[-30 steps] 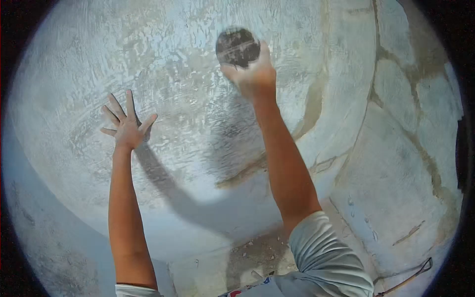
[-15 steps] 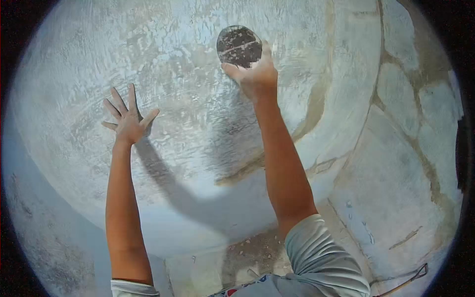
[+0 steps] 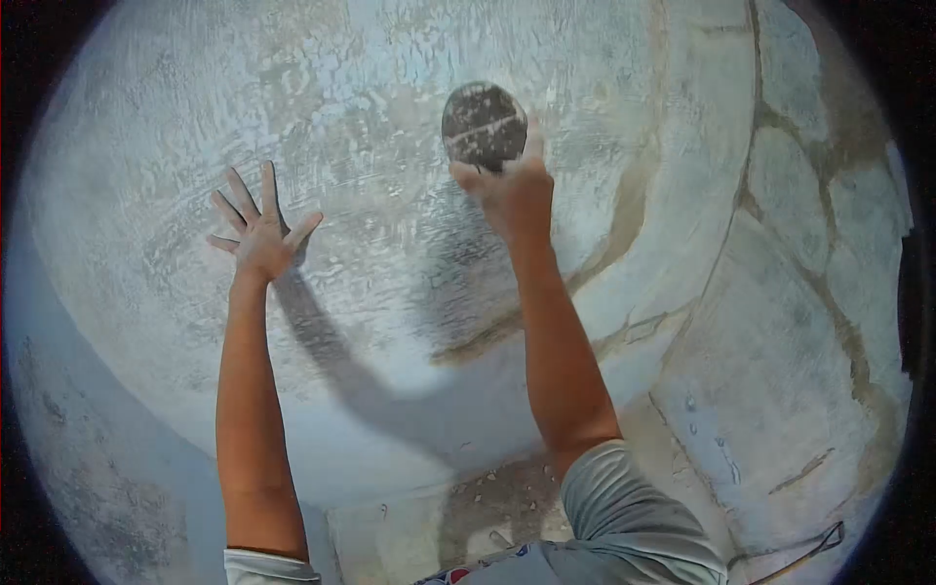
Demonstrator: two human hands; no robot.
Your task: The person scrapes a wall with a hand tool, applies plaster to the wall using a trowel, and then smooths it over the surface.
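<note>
A dark oval disc (image 3: 485, 125), blotched with pale dust and marked by a light line across it, lies against the pale, rough plastered surface (image 3: 370, 224). My right hand (image 3: 517, 190) grips the disc from its lower edge, thumb on the left and fingers along the right side; some fingers are hidden behind it. Further left, my left hand (image 3: 261, 239) rests on the same surface with its fingers spread wide, holding nothing. Dust whitens the fingers of both hands.
Pale stone slabs with brown joints (image 3: 824, 195) border the surface on the right. A long-handled tool (image 3: 799, 561) lies at the bottom right. Small debris (image 3: 507, 492) is scattered on the ground near my body. A brown curved strip (image 3: 624, 210) marks the surface's right side.
My right hand has moved the disc down and slightly right across the surface. My left hand stays spread, shifted only slightly right in the view.
</note>
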